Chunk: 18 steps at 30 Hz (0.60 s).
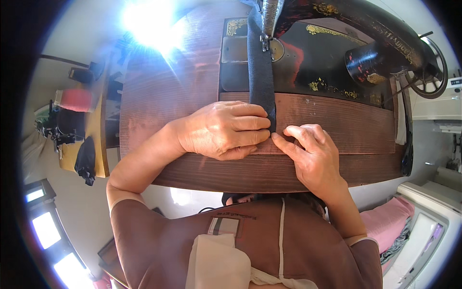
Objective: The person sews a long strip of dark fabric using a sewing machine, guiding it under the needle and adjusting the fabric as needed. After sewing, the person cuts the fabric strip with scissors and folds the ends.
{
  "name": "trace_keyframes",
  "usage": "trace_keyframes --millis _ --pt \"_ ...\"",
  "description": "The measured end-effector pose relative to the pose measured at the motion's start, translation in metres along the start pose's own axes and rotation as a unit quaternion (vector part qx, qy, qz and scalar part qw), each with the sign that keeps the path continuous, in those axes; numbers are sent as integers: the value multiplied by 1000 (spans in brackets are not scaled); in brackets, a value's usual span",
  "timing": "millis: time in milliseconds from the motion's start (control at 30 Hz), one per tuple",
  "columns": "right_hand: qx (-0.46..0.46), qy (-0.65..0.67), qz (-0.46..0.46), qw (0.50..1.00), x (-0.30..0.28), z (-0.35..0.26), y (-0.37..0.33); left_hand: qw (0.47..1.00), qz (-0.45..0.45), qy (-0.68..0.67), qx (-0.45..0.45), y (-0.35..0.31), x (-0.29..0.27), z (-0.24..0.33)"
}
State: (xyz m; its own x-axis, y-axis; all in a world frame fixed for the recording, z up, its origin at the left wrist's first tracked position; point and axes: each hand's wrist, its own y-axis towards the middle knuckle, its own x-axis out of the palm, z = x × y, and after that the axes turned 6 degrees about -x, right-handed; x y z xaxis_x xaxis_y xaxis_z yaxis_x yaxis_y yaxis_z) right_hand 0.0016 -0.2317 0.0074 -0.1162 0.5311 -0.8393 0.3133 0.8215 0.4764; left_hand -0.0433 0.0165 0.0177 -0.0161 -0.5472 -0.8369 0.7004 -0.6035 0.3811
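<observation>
A long dark fabric strip (261, 79) runs from under the presser foot (265, 44) of a black sewing machine (375, 33) toward me across the wooden table. My left hand (224, 130) lies over the strip's near part, its fingers curled and closed on it, hiding some of the cloth. Close by on the right is my right hand (315, 156), fingers bent and drawn together. Its foremost fingertip meets the near right corner of the strip. The machine's needle area stands farther off, with neither hand touching it.
The brown wooden table (168, 91) surrounds the machine bed. A handwheel (433, 72) sits at the far right. On the left, a side table (98, 144) carries a pink thread cone (76, 100) and dark cloth. Pink fabric (387, 221) lies at lower right. A bright lamp glares at upper left.
</observation>
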Motion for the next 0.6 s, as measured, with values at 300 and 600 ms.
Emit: trace_keyframes --millis 300,600 --pt "0 63 -65 996 -22 11 13 999 2 13 29 1 -3 -7" --pt "111 -166 -289 936 28 186 171 998 20 36 55 3 -7 -11"
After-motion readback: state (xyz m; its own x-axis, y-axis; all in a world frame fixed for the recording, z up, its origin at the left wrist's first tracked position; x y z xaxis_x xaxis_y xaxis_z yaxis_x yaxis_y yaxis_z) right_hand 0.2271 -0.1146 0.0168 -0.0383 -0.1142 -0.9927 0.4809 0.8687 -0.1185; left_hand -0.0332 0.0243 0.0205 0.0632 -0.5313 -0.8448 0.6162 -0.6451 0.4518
